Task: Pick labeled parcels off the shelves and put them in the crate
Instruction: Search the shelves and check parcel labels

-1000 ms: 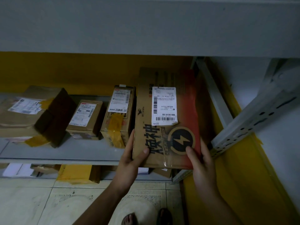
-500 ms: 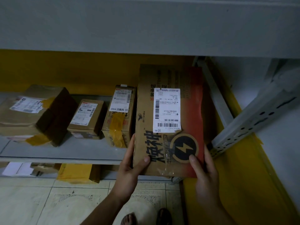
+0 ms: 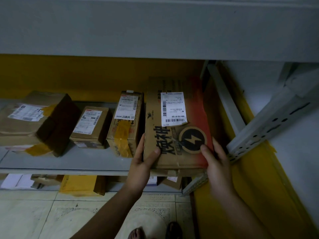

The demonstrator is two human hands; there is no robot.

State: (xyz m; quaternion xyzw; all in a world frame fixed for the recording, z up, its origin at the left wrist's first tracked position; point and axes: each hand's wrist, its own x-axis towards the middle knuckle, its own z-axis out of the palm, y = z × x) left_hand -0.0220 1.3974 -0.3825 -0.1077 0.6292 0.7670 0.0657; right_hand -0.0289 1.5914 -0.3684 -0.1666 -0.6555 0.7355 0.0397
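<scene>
Lightning-logo parcel [image 3: 195,109] held at its near corners, front edge overhanging the shelf [image 3: 69,161].
Left hand [image 3: 143,163] and right hand [image 3: 217,163] clamp opposite sides, thumbs on top. Stiff cardboard, likely some weight, so support underneath; a taped box [image 3: 126,125] stands just beyond the left fingers.

You are facing grey metal shelving. An upper shelf [image 3: 155,31] spans the top of view, and a lower shelf board [image 3: 69,161] sits beneath it. A perforated grey upright [image 3: 269,128] slants at your right. The back wall [image 3: 86,75] is yellow. The right wall [image 3: 302,152] is white above a yellow band. The floor [image 3: 34,213] is pale tile. The lighting is dim.
</scene>
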